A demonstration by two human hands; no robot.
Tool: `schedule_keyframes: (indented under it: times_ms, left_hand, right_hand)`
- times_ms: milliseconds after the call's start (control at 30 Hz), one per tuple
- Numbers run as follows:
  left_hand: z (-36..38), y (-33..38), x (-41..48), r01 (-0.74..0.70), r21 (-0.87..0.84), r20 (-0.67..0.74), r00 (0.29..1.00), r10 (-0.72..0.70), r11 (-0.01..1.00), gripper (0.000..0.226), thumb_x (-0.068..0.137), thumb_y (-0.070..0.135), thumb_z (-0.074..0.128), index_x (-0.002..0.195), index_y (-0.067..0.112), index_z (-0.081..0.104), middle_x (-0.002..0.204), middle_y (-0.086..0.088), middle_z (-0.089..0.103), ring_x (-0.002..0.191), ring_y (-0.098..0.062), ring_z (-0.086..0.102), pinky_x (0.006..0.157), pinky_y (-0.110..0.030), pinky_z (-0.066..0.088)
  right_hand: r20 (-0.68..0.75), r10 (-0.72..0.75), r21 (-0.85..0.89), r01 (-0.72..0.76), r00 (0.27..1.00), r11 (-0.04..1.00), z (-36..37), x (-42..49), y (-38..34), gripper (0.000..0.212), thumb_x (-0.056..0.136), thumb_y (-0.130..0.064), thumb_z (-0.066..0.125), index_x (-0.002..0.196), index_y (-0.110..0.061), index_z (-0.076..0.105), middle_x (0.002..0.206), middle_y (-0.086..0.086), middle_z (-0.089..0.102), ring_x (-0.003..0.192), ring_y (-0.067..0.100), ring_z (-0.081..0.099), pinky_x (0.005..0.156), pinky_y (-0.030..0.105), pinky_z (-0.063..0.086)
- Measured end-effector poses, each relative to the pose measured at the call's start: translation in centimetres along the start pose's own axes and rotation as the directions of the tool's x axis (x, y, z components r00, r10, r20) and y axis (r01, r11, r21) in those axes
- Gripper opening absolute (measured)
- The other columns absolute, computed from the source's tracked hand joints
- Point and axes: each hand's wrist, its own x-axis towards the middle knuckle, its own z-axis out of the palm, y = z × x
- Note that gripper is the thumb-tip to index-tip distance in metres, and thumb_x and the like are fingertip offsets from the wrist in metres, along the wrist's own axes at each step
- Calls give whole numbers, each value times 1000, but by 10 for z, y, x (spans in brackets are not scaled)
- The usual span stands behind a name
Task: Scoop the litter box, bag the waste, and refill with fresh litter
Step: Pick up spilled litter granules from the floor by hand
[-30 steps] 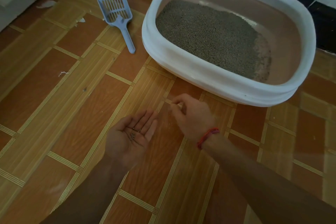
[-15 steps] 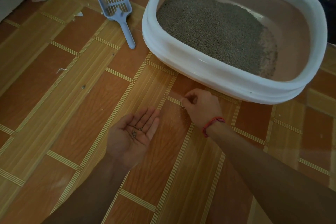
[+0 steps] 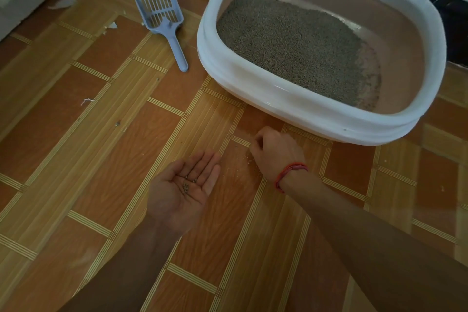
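okay, left hand [image 3: 182, 190] palm up, fingers straight and relaxed, a few grey litter grains [image 3: 186, 186] lying in the palm. right hand [image 3: 274, 152] knuckles up just beside it, fingers curled down to the floor [image 3: 101, 159] among scattered grains [image 3: 249, 161] (fingertips hidden, can't tell if they pinch anything). red thread band [image 3: 291, 170] on the right wrist. litter box [image 3: 278, 101] sits on the floor just beyond the right hand, grey litter [image 3: 291, 43] heaped toward its left side. blue scoop [image 3: 164, 20] lies flat on the floor left of the box, untouched, handle toward the person.
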Motion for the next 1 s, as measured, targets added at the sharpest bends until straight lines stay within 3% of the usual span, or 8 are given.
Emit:
schedule_keyframes:
  times_ms: [100, 233, 333, 433, 633, 800, 900, 1000]
  left_hand:
    - [0, 0, -1, -2, 0, 4, 1000, 2, 1000, 47, 100, 19, 40, 88, -8, 76, 114, -22, 71, 105, -35, 70, 88, -50, 55]
    - [0, -3, -2, -1, 35, 24, 1000, 0, 999, 49, 100, 20, 38, 85, -6, 76, 111, -22, 72, 106, -33, 70, 90, -47, 56]
    - [-1, -4, -3, 5, 75, 26, 1000, -7, 997, 49, 100, 23, 37, 88, -3, 76, 103, -18, 74, 98, -29, 73, 85, -42, 59]
    - [0, -5, -4, 29, 101, 36, 999, -32, 994, 52, 102, 25, 33, 91, -2, 76, 109, -18, 73, 107, -29, 70, 91, -45, 55]
    - [4, -4, -8, 42, 65, 53, 998, -46, 997, 46, 100, 23, 36, 94, -3, 74, 110, -18, 72, 106, -29, 70, 88, -46, 56]
    - [4, -2, -8, 9, 34, 37, 999, -10, 999, 46, 98, 21, 40, 86, -5, 76, 105, -20, 73, 99, -31, 73, 80, -42, 61]
    - [2, -1, -7, 4, 22, 11, 1000, -4, 1000, 49, 101, 20, 39, 85, -7, 77, 113, -21, 71, 107, -34, 69, 89, -48, 55]
    - [1, -1, -6, 9, 20, 0, 1000, -9, 1000, 49, 101, 20, 39, 85, -7, 77, 113, -21, 71, 106, -34, 70, 89, -49, 55]
  right_hand:
    - [53, -30, 70, 26, 998, 997, -2, -16, -12, 17, 98, -35, 43, 96, -25, 58, 77, -8, 63, 64, 9, 58, 52, 27, 46]
    - [54, -133, 220, 118, 990, 968, -2, -46, -40, 15, 94, -42, 43, 88, -34, 54, 70, -13, 60, 64, 5, 56, 66, 31, 48]
    - [100, -262, 326, 217, 960, 920, -2, -67, -60, 12, 96, -35, 46, 95, -28, 55, 72, -9, 62, 63, 7, 57, 57, 28, 48]
    - [95, -348, 328, 300, 933, 896, 4, -79, -70, 12, 96, -32, 46, 98, -24, 56, 80, -5, 64, 71, 13, 61, 65, 37, 53]
    - [53, -396, 330, 359, 917, 873, 5, -82, -69, 14, 98, -30, 46, 101, -23, 58, 85, -5, 65, 77, 11, 61, 69, 36, 54]
    - [-76, -257, 321, 268, 963, 909, -5, -57, -46, 11, 96, -31, 51, 98, -27, 61, 67, -19, 56, 63, -3, 52, 60, 15, 42]
    - [-82, -124, 282, 143, 989, 949, -8, -37, -17, 11, 96, -34, 51, 97, -31, 62, 62, -16, 53, 56, 0, 51, 55, 20, 45]
    - [-54, -40, 240, 51, 998, 969, -7, -21, 6, 12, 96, -32, 53, 100, -31, 63, 70, -24, 52, 66, -4, 52, 80, 34, 55]
